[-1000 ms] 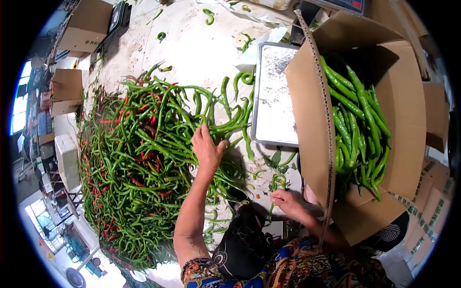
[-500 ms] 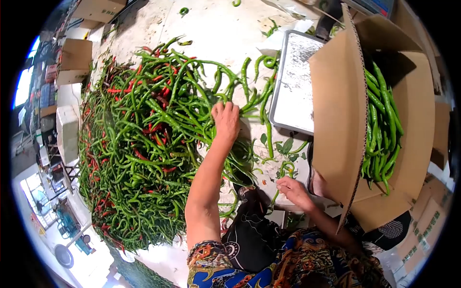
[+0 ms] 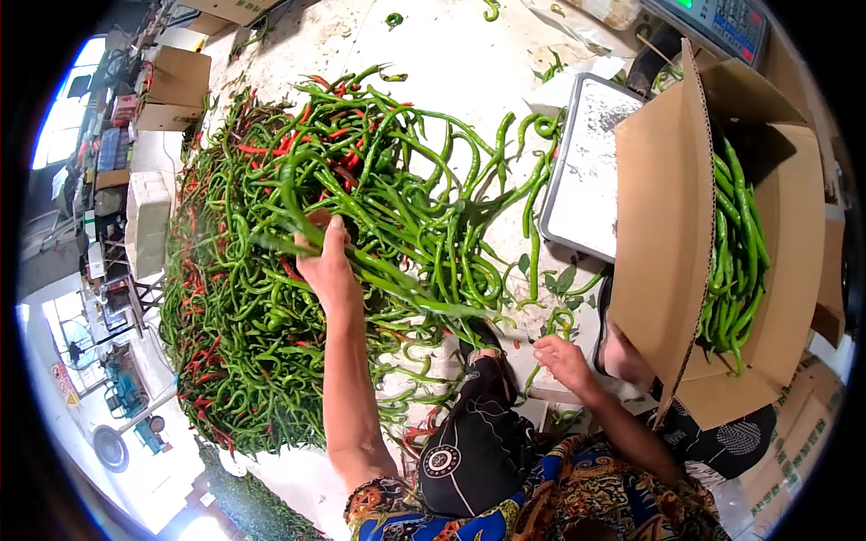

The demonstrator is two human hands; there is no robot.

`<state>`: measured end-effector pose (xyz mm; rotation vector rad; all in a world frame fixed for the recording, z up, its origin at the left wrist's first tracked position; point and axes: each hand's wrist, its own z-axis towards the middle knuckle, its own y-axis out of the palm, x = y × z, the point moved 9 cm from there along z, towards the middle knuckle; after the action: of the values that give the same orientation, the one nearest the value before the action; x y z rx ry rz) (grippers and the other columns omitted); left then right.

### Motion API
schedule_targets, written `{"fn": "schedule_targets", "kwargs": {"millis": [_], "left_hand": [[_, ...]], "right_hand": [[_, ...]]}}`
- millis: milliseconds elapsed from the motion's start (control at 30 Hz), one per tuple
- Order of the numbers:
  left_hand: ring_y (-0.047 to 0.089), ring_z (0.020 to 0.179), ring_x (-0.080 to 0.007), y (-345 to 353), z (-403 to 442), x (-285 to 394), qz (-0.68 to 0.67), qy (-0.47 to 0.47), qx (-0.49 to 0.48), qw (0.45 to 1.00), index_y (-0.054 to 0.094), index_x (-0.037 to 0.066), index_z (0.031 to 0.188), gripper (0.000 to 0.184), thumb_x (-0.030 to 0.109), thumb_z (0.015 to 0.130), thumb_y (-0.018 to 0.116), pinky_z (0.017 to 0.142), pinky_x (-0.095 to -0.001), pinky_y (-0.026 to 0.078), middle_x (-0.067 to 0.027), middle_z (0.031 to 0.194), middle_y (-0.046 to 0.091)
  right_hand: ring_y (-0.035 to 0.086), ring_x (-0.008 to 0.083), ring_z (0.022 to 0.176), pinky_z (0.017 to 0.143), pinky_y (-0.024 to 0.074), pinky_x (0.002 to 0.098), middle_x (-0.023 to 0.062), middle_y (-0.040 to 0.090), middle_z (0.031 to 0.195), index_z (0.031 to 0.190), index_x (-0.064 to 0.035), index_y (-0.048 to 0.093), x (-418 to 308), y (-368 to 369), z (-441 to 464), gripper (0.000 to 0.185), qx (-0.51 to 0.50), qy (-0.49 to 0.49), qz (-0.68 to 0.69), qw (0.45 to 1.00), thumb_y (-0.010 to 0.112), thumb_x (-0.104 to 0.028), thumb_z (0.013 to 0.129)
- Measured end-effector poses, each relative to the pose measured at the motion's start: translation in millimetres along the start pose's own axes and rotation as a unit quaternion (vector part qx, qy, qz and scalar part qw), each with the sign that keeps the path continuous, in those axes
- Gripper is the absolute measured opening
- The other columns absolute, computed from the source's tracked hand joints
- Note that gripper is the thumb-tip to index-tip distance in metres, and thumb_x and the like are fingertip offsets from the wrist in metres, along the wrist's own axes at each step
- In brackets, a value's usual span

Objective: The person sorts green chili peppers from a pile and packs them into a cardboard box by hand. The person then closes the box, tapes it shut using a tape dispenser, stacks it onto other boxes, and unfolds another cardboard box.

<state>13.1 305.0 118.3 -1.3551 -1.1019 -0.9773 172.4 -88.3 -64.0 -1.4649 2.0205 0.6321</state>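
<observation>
Seen from beside the worker: the left hand grasps several long green peppers partway along their length, seemingly so that both ends clear the red-and-green heap beneath the grip. To the right of that grip, the right hand rests with fingers bent beside a curled pepper; whether it pinches anything, I cannot tell. Beyond, past the metal platform, the carton stands open, its peppers lying roughly lengthwise, presumably for a compact fit.
</observation>
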Motion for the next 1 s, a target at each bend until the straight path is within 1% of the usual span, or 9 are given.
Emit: {"fn": "schedule_targets", "kwargs": {"millis": [100, 167, 267, 300, 367, 467, 567, 700, 1000], "left_hand": [[0.059, 0.076, -0.0136, -25, 54, -106, 0.016, -0.063, 0.035, 0.997, 0.061, 0.003, 0.105, 0.026, 0.011, 0.083, 0.072, 0.067, -0.0271, 0.047, -0.0032, 0.087, 0.064], [0.065, 0.086, -0.0233, -26, 81, -142, 0.161, 0.023, 0.105, 0.981, 0.061, 0.001, 0.105, 0.039, 0.023, 0.078, 0.078, 0.077, -0.0347, 0.051, -0.0107, 0.098, 0.068], [0.062, 0.103, -0.0388, -2, 90, -148, 0.439, -0.108, 0.114, 0.885, 0.057, -0.001, 0.112, 0.073, 0.045, 0.063, 0.084, 0.091, -0.0451, 0.047, -0.0222, 0.114, 0.064], [0.061, 0.105, -0.0398, 4, 88, -149, 0.463, -0.153, 0.121, 0.865, 0.054, -0.001, 0.115, 0.069, 0.04, 0.066, 0.082, 0.092, -0.0451, 0.047, -0.0224, 0.116, 0.063], [0.063, 0.101, -0.0364, 8, 88, -146, 0.431, -0.171, 0.135, 0.876, 0.055, -0.003, 0.112, 0.059, 0.032, 0.069, 0.079, 0.089, -0.0426, 0.048, -0.0215, 0.114, 0.064], [0.062, 0.086, -0.0228, 17, 75, -151, 0.07, -0.111, 0.035, 0.991, 0.059, -0.002, 0.108, 0.037, 0.009, 0.075, 0.071, 0.078, -0.0324, 0.049, -0.012, 0.101, 0.066], [0.063, 0.087, -0.0218, 21, 18, -112, -0.184, -0.179, -0.056, 0.965, 0.057, 0.002, 0.113, 0.034, 0.003, 0.081, 0.066, 0.081, -0.0347, 0.052, -0.0089, 0.098, 0.065], [0.062, 0.089, -0.0221, 17, -42, -46, -0.261, -0.157, -0.162, 0.939, 0.054, 0.004, 0.117, 0.037, 0.01, 0.083, 0.068, 0.086, -0.0433, 0.053, -0.0073, 0.1, 0.064], [0.058, 0.103, -0.025, 14, -71, 58, -0.404, -0.117, -0.258, 0.87, 0.051, 0.008, 0.121, 0.041, 0.024, 0.087, 0.069, 0.094, -0.0441, 0.047, -0.0055, 0.103, 0.062]], "right_hand": [[0.065, 0.0155, 0.081, 0.073, 0.0517, 0.0296, 0.0114, 0.07, 0.09, 0.108, -0.0008, 0.062, 5, 1, 2, 0.025, -0.001, 0.008, 0.019, 1.0, 0.064, -0.017, 0.089], [0.065, 0.0152, 0.081, 0.073, 0.0517, 0.0295, 0.0113, 0.071, 0.09, 0.108, -0.0009, 0.062, 8, -1, 2, 0.025, 0.0, 0.016, 0.011, 1.0, 0.065, -0.017, 0.089], [0.065, 0.0156, 0.08, 0.074, 0.0516, 0.0295, 0.0109, 0.071, 0.089, 0.109, -0.0013, 0.062, 20, -5, 5, 0.026, 0.015, 0.003, -0.009, 1.0, 0.065, -0.018, 0.089], [0.065, 0.0158, 0.08, 0.073, 0.0515, 0.0296, 0.0106, 0.071, 0.088, 0.109, -0.0015, 0.062, 16, -5, 6, 0.026, 0.013, 0.004, -0.011, 1.0, 0.064, -0.019, 0.089], [0.065, 0.0162, 0.08, 0.073, 0.0515, 0.0297, 0.01, 0.071, 0.087, 0.109, -0.0019, 0.062, 10, -6, 5, 0.026, 0.012, 0.004, -0.012, 1.0, 0.064, -0.02, 0.089], [0.066, 0.0166, 0.08, 0.072, 0.0513, 0.0305, 0.0099, 0.07, 0.088, 0.109, -0.0016, 0.062, 11, -2, 10, 0.027, 0.014, -0.005, -0.025, 1.0, 0.064, -0.022, 0.09], [0.066, 0.0165, 0.08, 0.072, 0.0512, 0.0308, 0.0104, 0.07, 0.09, 0.11, -0.0022, 0.062, -1, 3, 9, 0.029, -0.011, 0.006, 0.01, 1.0, 0.064, -0.023, 0.091], [0.062, 0.0154, 0.085, 0.076, 0.0491, 0.0295, 0.0085, 0.066, 0.091, 0.113, 0.0004, 0.059, -25, 9, 1, 0.033, -0.052, -0.013, 0.052, 0.997, 0.062, -0.023, 0.091], [0.063, 0.0116, 0.086, 0.073, 0.0467, 0.028, 0.0042, 0.065, 0.094, 0.115, -0.0029, 0.057, -61, 10, -3, 0.03, -0.052, -0.034, 0.104, 0.993, 0.061, -0.02, 0.09]]}}
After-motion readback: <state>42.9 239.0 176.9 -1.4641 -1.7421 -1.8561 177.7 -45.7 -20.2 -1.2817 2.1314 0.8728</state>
